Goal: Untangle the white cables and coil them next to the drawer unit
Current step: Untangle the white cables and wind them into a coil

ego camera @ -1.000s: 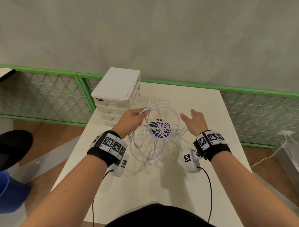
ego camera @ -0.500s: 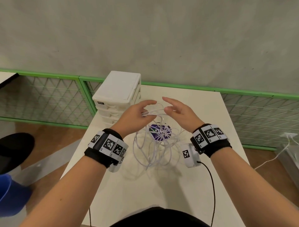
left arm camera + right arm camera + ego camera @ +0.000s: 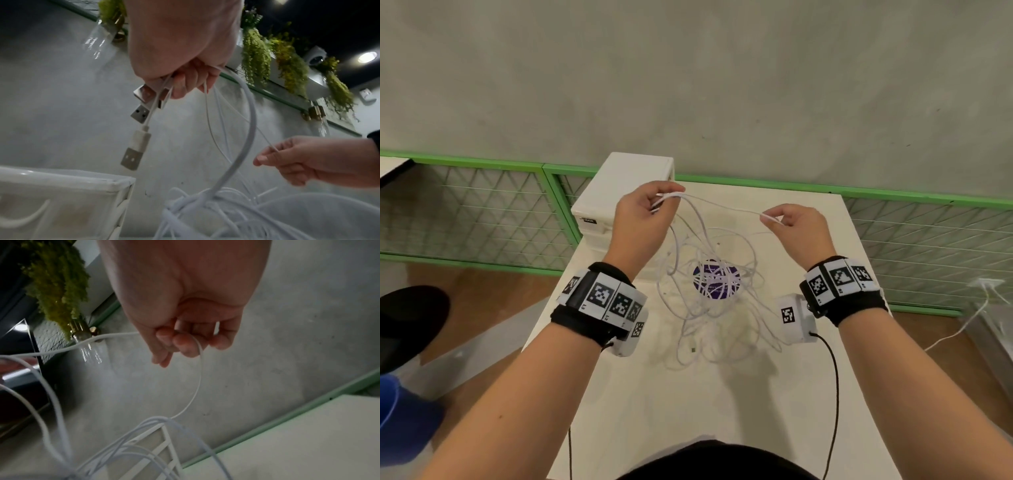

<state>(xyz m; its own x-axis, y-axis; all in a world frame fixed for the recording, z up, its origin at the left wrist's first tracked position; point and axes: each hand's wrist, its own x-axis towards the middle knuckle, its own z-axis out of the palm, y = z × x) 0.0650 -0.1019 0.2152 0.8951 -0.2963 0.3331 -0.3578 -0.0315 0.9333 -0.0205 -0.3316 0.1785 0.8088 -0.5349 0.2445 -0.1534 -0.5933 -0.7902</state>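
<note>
Head view shows both hands raised above a white worktop (image 3: 722, 394), each gripping part of a tangle of white cables (image 3: 709, 294). The left hand (image 3: 640, 222) has its fingers curled round a bunch of strands, thumb and forefinger closed over the top where the strands bend away to the right. From the left wrist view, several USB plugs (image 3: 139, 112) hang out below that fist, one dangling lower on a short length of cable. The right hand (image 3: 796, 231) pinches a single thin strand between thumb and forefinger, with the other fingers loosely curled; the right wrist view shows that strand running over a fingertip and dropping down into the tangle. One strand stretches between the two hands, which are held apart.

Most of the tangle hangs from the hands and lies in loose loops on the worktop, over a round purple disc (image 3: 717, 284) with white print. A small plug end (image 3: 693, 350) lies on the worktop at the near edge of the loops.

A white drawer unit (image 3: 619, 202) stands at the far left corner of the worktop, just behind the left hand. Green-framed mesh panels (image 3: 476, 212) run along the grey wall beyond.
</note>
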